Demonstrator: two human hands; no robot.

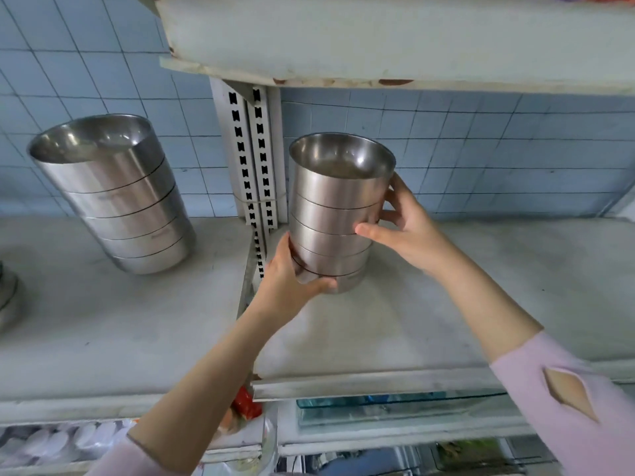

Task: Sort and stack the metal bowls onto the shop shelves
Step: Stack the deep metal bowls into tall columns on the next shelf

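While both hands clamped it, the stack of metal bowls [335, 214] stood upright over the left end of the right shelf [429, 321] — left hand [288, 290] curled round its base, right hand [405, 231] wrapped round its middle. Far left, well apart, a wider bowl stack [117, 197] sat on the neighbouring shelf [86, 321].
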